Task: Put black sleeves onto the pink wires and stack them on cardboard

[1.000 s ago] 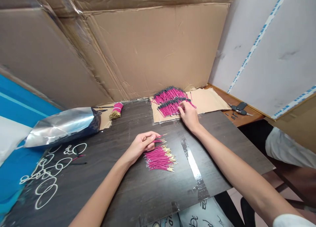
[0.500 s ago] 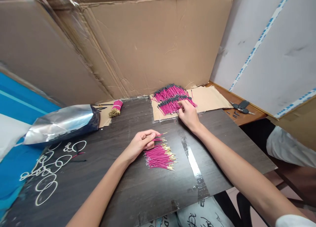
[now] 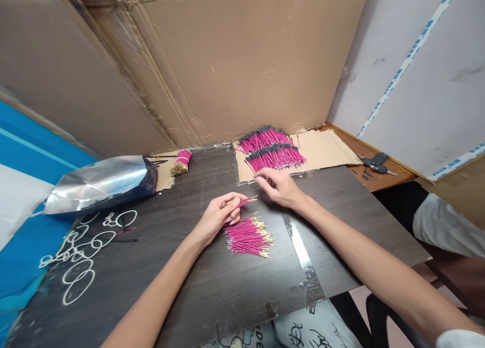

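My left hand (image 3: 223, 211) is closed, pinching a few short pink wires (image 3: 247, 201) whose gold-coloured metal tips point right. Just below it, a loose heap of the same pink wires (image 3: 248, 237) lies on the dark table, gold tips to the right. My right hand (image 3: 280, 187) hovers over the table to the upper right of the left hand. Its thumb and index finger are apart, and I see nothing between them. Behind it, two rows of pink wires with black ends (image 3: 276, 157) lie on a cardboard sheet (image 3: 326, 148).
A banded bundle of pink wires (image 3: 182, 162) stands at the back left, beside a silver bag (image 3: 100, 184). Pale rubber bands (image 3: 78, 254) are scattered at the left. Keys (image 3: 377, 163) lie at the far right. A tall cardboard wall (image 3: 242, 65) closes off the back.
My right hand has moved from the black-ended wires back toward my left hand, and its fingers have parted. My left hand still grips its wires, now closer together.
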